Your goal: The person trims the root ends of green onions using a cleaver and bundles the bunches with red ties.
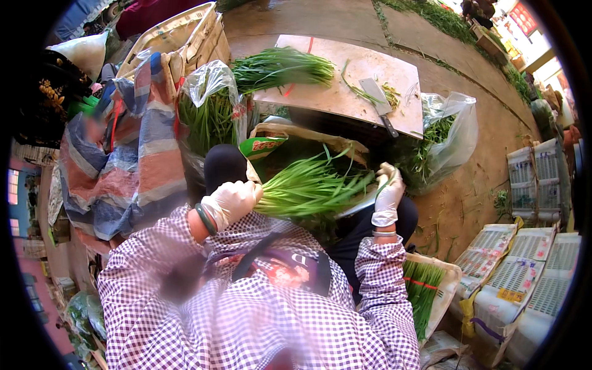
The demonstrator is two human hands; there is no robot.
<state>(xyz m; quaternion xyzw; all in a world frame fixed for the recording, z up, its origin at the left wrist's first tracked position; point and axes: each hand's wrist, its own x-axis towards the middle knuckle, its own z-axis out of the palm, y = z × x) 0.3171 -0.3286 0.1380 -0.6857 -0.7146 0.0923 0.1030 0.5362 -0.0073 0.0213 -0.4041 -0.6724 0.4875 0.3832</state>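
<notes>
My left hand (231,202), in a thin white glove, is closed round one end of a loose bunch of green garlic chives (308,182). The long leaves fan out to the right above my lap. My right hand (388,192), gloved too, is at the leaves' far side with its fingers bent together on a few green blades. Below the bunch, an open bag (264,145) with a green and red print stands between my knees, its inside mostly hidden. Beyond it, a tied bundle of chives (287,68) lies on a pale board (345,71).
On the board's right a cleaver (376,95) lies among trimmings. Clear bags of greens stand left (213,117) and right (441,132) of it. A striped tarp (148,142) and plastic crate (203,40) are at left. White crates (505,262) and a basket of bundled chives (425,290) are at right.
</notes>
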